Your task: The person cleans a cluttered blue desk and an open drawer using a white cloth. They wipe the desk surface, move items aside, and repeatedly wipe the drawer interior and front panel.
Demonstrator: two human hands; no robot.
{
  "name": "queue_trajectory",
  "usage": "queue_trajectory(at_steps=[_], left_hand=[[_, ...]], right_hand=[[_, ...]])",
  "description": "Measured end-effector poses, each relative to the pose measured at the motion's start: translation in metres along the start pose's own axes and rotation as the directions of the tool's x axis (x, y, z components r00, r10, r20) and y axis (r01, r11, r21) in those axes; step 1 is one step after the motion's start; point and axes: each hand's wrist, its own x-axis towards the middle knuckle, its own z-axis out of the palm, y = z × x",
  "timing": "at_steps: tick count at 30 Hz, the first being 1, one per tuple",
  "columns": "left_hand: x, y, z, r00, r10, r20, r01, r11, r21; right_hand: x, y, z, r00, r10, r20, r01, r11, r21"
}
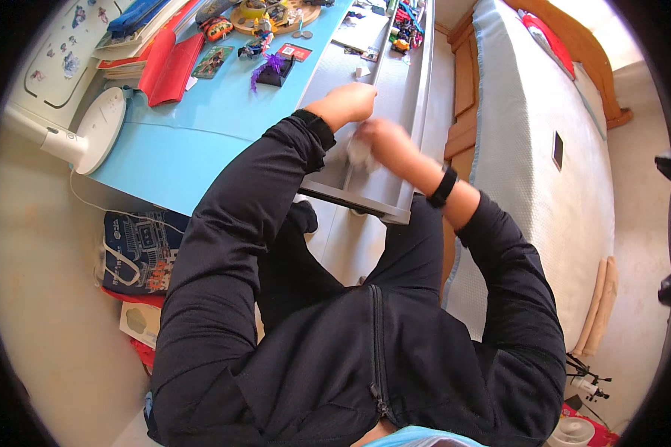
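Observation:
An open grey drawer lies before me, with a lengthwise divider rail along its middle. My right hand, blurred, is closed on a crumpled white tissue or cloth over the drawer's near part. My left hand is curled at the divider, just beyond my right hand; whether it grips the rail or something small cannot be told. Farther back in the drawer are a small white block, white paper and a heap of small colourful toys.
The blue desktop holds a red folder, a purple figure on a black stand, cards, a round wooden board and a white lamp base. A bed with a phone-like object stands right of the drawer.

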Motion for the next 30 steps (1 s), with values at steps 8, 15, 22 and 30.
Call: queue_trajectory(at_steps=[8,15,22,30], left_hand=[[0.008,0.006,0.000,0.997,-0.057,0.052,0.051,0.992,0.113],[-0.007,0.013,-0.002,0.893,-0.114,0.436,0.127,0.992,0.000],[0.034,-0.031,0.043,0.838,0.017,0.546,-0.039,0.999,0.028],[0.009,-0.001,0.015,0.866,-0.159,0.474,0.324,0.901,-0.290]], right_hand=[[-0.038,-0.046,-0.004,0.989,-0.088,-0.120,0.097,0.993,0.070],[-0.044,-0.047,0.006,0.994,0.062,0.088,-0.086,0.949,0.303],[-0.025,-0.040,0.025,0.898,0.421,0.128,-0.440,0.861,0.254],[0.031,0.057,-0.007,0.672,0.484,-0.561,-0.506,0.853,0.130]])
